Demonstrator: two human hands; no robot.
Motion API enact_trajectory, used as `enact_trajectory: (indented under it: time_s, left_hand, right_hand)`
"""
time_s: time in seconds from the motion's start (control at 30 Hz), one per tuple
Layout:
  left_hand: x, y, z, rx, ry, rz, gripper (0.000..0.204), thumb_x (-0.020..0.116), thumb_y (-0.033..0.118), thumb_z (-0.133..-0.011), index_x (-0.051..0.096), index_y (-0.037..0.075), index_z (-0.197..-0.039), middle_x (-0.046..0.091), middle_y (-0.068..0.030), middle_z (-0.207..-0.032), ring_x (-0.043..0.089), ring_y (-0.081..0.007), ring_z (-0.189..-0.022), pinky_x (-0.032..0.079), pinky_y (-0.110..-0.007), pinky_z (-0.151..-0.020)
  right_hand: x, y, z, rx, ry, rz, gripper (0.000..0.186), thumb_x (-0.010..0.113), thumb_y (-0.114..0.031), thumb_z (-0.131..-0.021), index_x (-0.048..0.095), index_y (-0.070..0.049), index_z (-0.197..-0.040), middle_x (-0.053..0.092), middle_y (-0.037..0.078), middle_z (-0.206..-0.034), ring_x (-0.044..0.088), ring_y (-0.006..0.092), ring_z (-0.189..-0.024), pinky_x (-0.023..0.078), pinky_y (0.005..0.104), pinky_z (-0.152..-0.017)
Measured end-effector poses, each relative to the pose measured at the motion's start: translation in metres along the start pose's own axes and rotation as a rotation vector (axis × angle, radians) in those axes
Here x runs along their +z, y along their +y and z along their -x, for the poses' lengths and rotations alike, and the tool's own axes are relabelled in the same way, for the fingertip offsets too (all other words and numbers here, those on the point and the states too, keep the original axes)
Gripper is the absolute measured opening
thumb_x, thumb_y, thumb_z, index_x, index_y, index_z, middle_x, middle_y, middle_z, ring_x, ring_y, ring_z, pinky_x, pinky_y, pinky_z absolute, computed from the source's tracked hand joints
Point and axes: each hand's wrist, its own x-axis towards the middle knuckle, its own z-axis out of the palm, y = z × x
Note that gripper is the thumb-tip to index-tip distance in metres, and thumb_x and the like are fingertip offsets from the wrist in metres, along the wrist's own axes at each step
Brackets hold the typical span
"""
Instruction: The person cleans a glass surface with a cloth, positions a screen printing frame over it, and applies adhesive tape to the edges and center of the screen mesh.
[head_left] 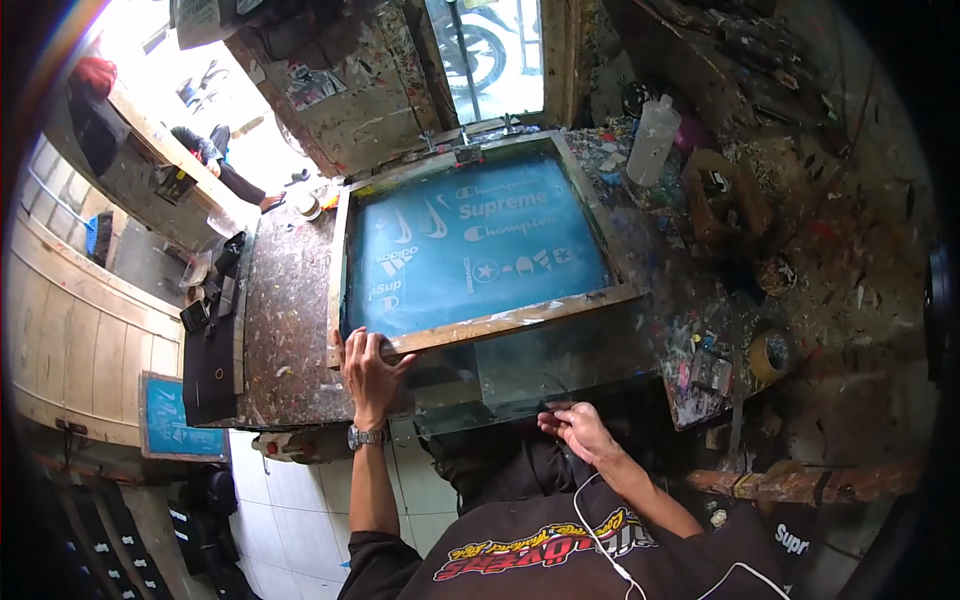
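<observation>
A screen-printing frame (480, 325) with wooden edges and a blue mesh (430, 285) bearing pale logo shapes lies tilted over the worktable. My left hand (370, 370), with a watch on its wrist, grips the frame's near left corner, fingers over the wood. Beneath the frame's near edge shows a dark, glossy, glass-like surface (500, 360). At that surface's near edge my right hand (578, 428) is closed, its fingers pinched together beside a thin dark sheet (510, 408). What exactly it holds is too small and dark to tell. Hinge clamps (467, 153) sit at the frame's far edge.
The paint-spattered worktable (290, 310) carries a translucent bottle (653, 140) and a tape roll (769, 355) on the right. Another blue screen (180, 415) leans low at the left. A white cable (600, 540) hangs across my shirt. Another person (225, 165) sits beyond the doorway.
</observation>
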Motion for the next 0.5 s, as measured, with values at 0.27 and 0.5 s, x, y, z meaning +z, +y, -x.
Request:
enact_trajectory:
  time_s: [0.27, 0.5]
  left_hand:
    - [0.002, 0.000, 0.009, -0.056, -0.093, -0.044, 0.062, 0.077, 0.061, -0.068, 0.066, 0.005, -0.090, 0.064, -0.0161, -0.106, 0.057, -0.0339, -0.114, 0.025, -0.053, -0.117]
    - [-0.037, 0.016, -0.052, 0.043, 0.008, -0.045, 0.055, 0.083, 0.053, -0.065, 0.063, 0.005, -0.084, 0.059, -0.0095, -0.089, 0.059, -0.0299, -0.091, 0.022, -0.055, -0.119]
  right_hand:
    - [0.026, -0.026, -0.005, 0.117, -0.184, 0.516, 0.022, 0.056, -0.013, -0.095, 0.066, 0.003, -0.105, 0.072, 0.014, -0.093, 0.071, 0.0234, -0.081, 0.058, 0.0345, -0.075]
    - [0.103, -0.037, 0.022, -0.870, 0.234, 1.607, 0.047, 0.067, -0.038, -0.089, 0.063, -0.005, -0.122, 0.061, 0.018, -0.128, 0.058, 0.0308, -0.118, 0.045, 0.0479, -0.098]
